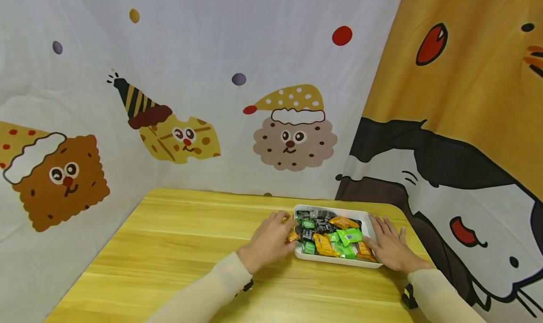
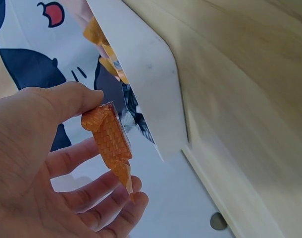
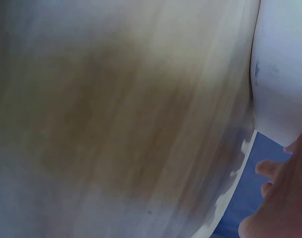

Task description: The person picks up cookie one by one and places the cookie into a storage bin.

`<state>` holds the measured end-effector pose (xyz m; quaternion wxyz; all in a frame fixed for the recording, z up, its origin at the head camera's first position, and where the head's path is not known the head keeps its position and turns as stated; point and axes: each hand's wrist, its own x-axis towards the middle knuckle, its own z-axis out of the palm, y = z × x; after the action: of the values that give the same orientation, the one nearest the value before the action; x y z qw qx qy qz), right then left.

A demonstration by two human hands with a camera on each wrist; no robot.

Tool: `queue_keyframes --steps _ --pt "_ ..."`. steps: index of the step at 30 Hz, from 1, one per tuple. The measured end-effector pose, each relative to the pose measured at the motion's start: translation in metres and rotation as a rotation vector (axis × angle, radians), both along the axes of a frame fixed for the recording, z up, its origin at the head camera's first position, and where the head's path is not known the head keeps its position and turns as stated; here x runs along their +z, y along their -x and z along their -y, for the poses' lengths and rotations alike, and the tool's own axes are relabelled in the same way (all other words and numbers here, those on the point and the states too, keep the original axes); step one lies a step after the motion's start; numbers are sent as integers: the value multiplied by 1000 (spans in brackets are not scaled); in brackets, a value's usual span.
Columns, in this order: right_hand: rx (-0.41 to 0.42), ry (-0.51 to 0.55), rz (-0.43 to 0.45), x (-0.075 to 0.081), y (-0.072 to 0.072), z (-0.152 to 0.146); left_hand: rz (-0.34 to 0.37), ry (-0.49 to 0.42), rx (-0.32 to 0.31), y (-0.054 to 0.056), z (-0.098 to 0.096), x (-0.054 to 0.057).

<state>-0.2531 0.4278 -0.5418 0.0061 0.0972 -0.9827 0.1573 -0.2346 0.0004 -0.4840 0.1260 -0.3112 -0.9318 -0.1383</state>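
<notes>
My left hand (image 1: 271, 238) pinches a small orange-wrapped candy (image 2: 110, 136) between thumb and fingers, just outside the left wall of a white tray (image 1: 339, 260). The candy's wrapper has a woven-looking pattern and a twisted end pointing down in the left wrist view. Wrapped candies fill the tray: black ones (image 1: 323, 225), green ones (image 1: 350, 236) and orange ones (image 1: 324, 245). At the tray's right end lies my right hand (image 1: 392, 247), fingers extended over the rim. In the right wrist view only part of that hand shows, beside the tray's outer wall (image 3: 279, 74).
The tray stands on a wood-grain table (image 1: 191, 238), toward its far right corner. Behind the table hangs a white cloth (image 1: 191, 45) printed with cartoon biscuits and cheese. A printed orange and white cloth (image 1: 466, 101) hangs close along the right side.
</notes>
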Motion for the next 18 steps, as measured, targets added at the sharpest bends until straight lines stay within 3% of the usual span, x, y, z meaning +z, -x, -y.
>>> queue_keyframes --steps 9,18 --pt "2 -7 -7 1 -2 0 -46 49 -78 1 -24 6" --pt "-4 -6 9 2 -2 2 -65 115 -169 10 -39 1"
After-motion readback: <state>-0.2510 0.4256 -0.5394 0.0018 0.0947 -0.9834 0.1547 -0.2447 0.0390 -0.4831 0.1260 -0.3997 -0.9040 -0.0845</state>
